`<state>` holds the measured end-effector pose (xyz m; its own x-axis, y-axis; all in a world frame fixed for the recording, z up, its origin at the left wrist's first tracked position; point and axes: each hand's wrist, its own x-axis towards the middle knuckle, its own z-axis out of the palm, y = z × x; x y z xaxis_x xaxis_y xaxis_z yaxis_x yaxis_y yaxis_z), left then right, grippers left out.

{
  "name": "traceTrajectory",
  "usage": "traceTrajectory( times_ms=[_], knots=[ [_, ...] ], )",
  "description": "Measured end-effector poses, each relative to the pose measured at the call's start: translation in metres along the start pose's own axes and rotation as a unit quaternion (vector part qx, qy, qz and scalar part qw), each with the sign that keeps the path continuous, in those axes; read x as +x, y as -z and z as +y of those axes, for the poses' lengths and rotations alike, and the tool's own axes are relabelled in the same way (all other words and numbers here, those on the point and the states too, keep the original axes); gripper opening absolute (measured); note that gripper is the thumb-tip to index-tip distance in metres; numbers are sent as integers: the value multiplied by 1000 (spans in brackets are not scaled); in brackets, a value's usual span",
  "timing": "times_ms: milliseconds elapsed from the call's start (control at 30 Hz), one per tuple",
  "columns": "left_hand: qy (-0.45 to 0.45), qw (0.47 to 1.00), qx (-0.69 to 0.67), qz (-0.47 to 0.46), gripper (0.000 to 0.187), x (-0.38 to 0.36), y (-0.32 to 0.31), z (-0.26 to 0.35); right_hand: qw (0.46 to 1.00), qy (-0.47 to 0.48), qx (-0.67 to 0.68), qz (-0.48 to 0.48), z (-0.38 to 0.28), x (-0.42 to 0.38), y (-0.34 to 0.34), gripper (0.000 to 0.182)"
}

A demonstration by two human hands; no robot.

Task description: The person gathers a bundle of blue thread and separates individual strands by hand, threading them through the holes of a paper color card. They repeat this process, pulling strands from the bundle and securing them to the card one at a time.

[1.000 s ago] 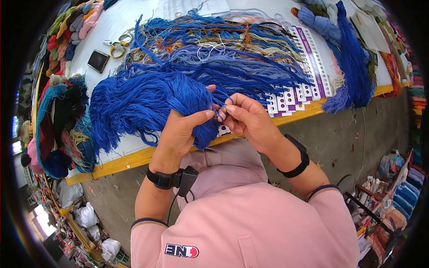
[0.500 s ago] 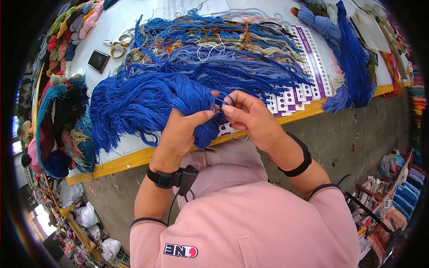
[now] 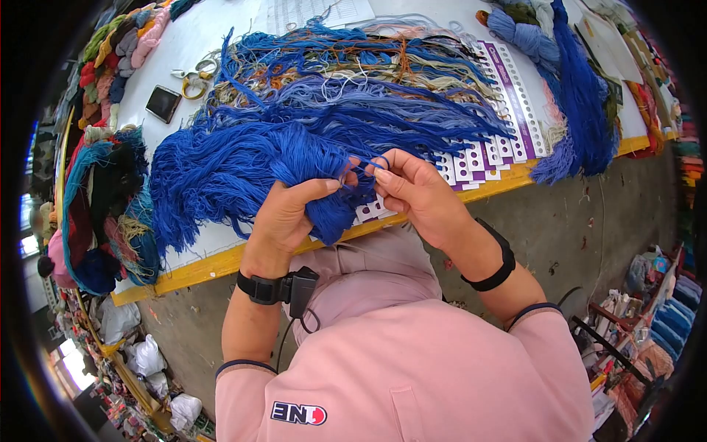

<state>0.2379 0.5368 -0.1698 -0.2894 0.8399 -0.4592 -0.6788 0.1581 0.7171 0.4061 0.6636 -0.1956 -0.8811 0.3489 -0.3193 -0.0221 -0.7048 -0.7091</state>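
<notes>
A thick bundle of royal blue yarn (image 3: 221, 169) spreads across the front of the table, its cut ends hanging at the left. My left hand (image 3: 294, 210) is closed round the bundle's right end, the thumb lying on top and some fingers hidden by strands. Just to the right, my right hand (image 3: 412, 184) pinches a few blue strands between thumb and fingertips. Beyond both hands lie rows of blue, olive and orange threads, looped through white and purple punched cards (image 3: 508, 103) at their right ends.
Scissors (image 3: 195, 81) and a black phone (image 3: 163, 104) lie at the table's left. Coloured skeins (image 3: 107, 214) hang over the left edge. More blue skeins (image 3: 582, 103) drape over the right side. A yellow edge (image 3: 221, 272) borders the table's front.
My left hand has shifted slightly left with the bundle, away from my right hand. The strands between the hands show more now. My right hand still pinches.
</notes>
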Motion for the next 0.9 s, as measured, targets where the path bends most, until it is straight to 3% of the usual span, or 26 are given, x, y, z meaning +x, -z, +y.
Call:
traceTrajectory(
  times_ms=[333,433,500,533,600,667,700,767,833,900],
  knots=[
    [-17,1000,5,16,31,-1,-8,0,999,-19,30,-8,0,0,0,14],
    [17,1000,17,1,29,-4,-11,3,991,-17,-126,45,-7,-5,-11,13],
    [93,993,62,-29,28,-7,1,12,969,2,-246,7,-7,-7,-2,13],
    [74,995,44,-51,29,-12,9,19,952,12,-305,-12,-9,-7,3,13],
    [37,995,7,-92,31,-27,34,42,957,13,-288,-31,-20,-12,7,14],
    [-136,960,-205,-137,55,-28,50,68,966,25,-253,-33,-35,-22,18,16],
    [-159,933,-295,-133,62,-34,71,89,973,35,-228,-28,-44,-29,27,17],
    [-230,905,-339,-117,63,-48,127,125,988,108,-107,-1,-62,-37,35,18],
    [-287,915,-277,-56,61,-68,182,153,976,200,64,61,-81,-49,38,17],
    [-274,924,-265,-34,58,-93,244,181,945,240,167,145,-107,-66,48,15]
  ],
)
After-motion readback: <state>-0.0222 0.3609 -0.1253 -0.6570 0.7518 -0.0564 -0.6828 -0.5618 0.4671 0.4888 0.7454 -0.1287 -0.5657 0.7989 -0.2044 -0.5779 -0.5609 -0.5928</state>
